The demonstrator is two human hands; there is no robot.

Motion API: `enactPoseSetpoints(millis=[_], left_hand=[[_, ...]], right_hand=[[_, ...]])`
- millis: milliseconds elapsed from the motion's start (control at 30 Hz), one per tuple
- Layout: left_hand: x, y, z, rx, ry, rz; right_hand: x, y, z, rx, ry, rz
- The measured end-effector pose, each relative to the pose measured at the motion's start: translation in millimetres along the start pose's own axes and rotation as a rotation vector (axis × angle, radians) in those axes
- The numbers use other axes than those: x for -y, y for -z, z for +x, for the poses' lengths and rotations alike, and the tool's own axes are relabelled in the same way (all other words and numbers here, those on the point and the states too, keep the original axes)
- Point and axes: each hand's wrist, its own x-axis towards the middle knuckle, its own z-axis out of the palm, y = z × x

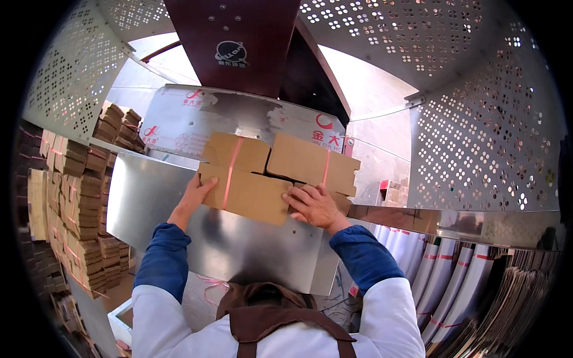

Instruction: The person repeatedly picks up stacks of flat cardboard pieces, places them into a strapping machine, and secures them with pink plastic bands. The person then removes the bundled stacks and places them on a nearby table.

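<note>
Both hands, left hand (195,192) and right hand (314,206), press flat (fingers extended) on strapped cardboard bundle (248,179).

Matt cardboard on glossy sheet metal

Two brown cardboard bundles (245,179) (313,164), matt and smooth, carry shiny pink plastic straps (230,173); the metal table (239,244) gleams, perforated metal panels (483,137) look dull.
</note>
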Motion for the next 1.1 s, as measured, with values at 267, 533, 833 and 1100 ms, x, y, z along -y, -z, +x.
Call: enactPoseSetpoints(millis=[267,533,833,1100], left_hand=[[0.8,8.7,-1.1,0.007,0.096,-0.298],[8.5,9.3,4.5,-0.032,0.165,-0.176],[25.6,4.7,13.2,-0.089,0.133,-0.186],[21.9,2.6,17.4,-0.135,0.165,-0.182]], right_hand=[[23.5,-5.2,1.5,0.053,-0.119,0.013],[22.7,-14.9,-1.1,0.059,-0.132,0.100],[18.7,-19.2,-3.0,0.060,-0.122,0.109],[17.2,-18.1,-1.8,0.078,-0.116,0.071]])
